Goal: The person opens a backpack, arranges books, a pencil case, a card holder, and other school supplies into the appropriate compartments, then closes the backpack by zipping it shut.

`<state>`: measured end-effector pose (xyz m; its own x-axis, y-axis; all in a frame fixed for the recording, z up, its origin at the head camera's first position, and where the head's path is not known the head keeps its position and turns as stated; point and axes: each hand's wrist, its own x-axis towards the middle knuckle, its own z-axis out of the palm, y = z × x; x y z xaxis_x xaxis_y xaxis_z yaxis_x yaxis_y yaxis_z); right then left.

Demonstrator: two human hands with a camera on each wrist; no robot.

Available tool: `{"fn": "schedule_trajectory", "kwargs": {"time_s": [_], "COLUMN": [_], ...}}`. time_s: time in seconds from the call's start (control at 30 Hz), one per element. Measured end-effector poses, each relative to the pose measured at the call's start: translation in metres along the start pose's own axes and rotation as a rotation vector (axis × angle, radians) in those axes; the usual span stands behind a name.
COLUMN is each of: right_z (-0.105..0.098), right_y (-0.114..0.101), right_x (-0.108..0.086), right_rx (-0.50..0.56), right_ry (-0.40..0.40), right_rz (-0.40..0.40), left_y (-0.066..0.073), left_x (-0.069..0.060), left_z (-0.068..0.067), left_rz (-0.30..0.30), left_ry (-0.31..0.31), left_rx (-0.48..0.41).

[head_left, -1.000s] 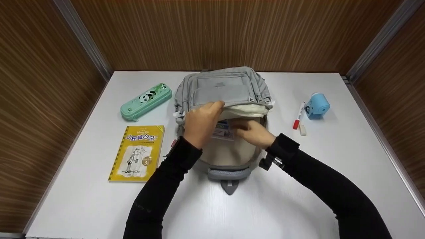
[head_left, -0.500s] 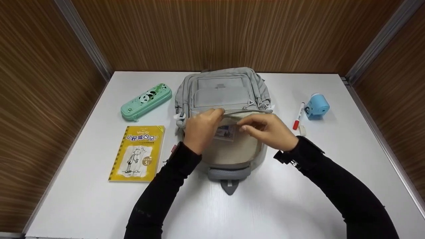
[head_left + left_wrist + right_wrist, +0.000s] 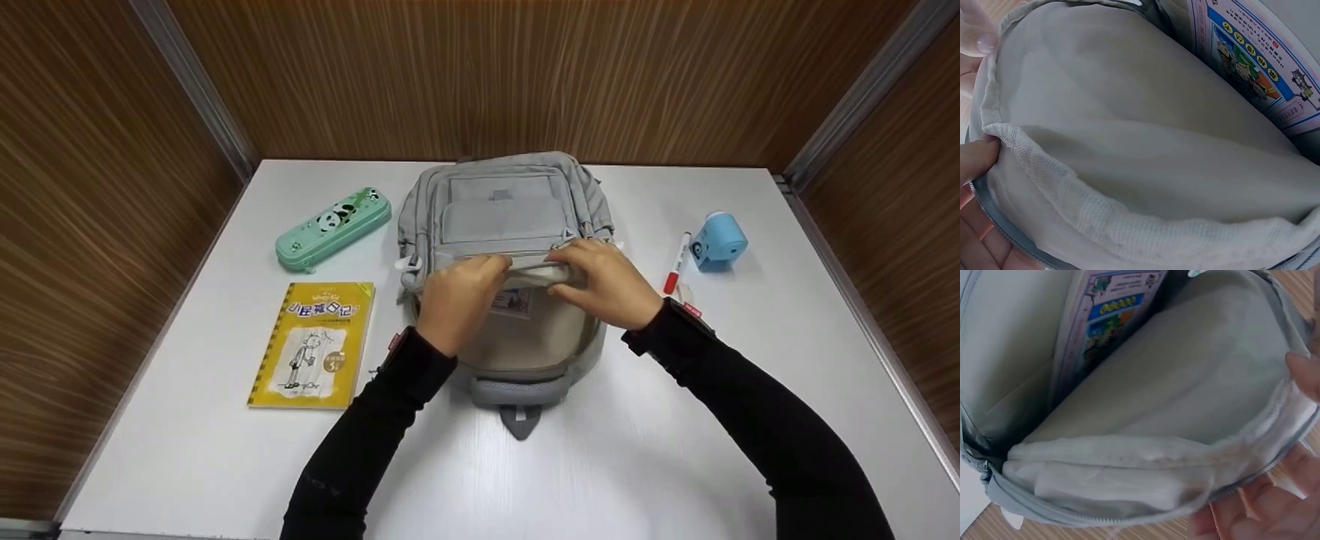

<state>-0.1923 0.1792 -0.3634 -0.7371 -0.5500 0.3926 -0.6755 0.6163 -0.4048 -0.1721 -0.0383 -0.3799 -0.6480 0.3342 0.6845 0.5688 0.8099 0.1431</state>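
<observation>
A grey backpack (image 3: 499, 206) lies on the table, its main compartment unzipped. My left hand (image 3: 461, 300) grips the edge of its front panel, thumb on the pale lining (image 3: 1129, 112) and fingers beneath. On the same edge, further right, my right hand (image 3: 604, 281) pinches the fabric, its thumb inside and its fingers (image 3: 1264, 506) under the zip side. Inside the compartment stands a book (image 3: 1258, 62) with a cartoon cover, also seen in the right wrist view; its lower part is hidden by the lining.
On the left are a green panda pencil case (image 3: 334, 229) and a yellow comic book (image 3: 311, 345). A red-capped white marker (image 3: 677, 262), a blue pencil sharpener (image 3: 718, 241) and a mostly hidden eraser (image 3: 685, 294) lie right of the bag. Wood-grain walls (image 3: 480, 82) border the table.
My right hand has come out of the compartment and taken hold of the panel's edge. That edge has come down towards me, while my left hand keeps its grip.
</observation>
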Motion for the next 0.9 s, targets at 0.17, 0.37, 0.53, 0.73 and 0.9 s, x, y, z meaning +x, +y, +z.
{"fn": "schedule_trajectory", "kwargs": {"time_s": [0.17,0.37,0.53,0.73,0.9], "right_z": [0.005,0.007,0.007,0.004,0.003], "right_y": [0.000,-0.001,0.000,0.000,0.000], "right_x": [0.003,0.007,0.007,0.007,0.006], "right_rx": [-0.007,0.047,0.082,0.115,0.118], "right_ry": [0.020,0.047,0.069,0.110,0.102], "right_rz": [0.025,0.058,0.074,0.087,0.094], "left_y": [-0.001,-0.012,-0.032,-0.083,-0.128], "left_x": [-0.005,-0.015,-0.027,-0.055,-0.092], "left_z": [0.001,-0.008,-0.026,-0.051,-0.070], "left_rz": [0.010,-0.029,-0.220,-0.567,-0.778], "left_ry": [-0.008,-0.040,-0.121,-0.404,-0.652], "left_rx": [-0.014,-0.080,-0.079,-0.034,-0.038]}}
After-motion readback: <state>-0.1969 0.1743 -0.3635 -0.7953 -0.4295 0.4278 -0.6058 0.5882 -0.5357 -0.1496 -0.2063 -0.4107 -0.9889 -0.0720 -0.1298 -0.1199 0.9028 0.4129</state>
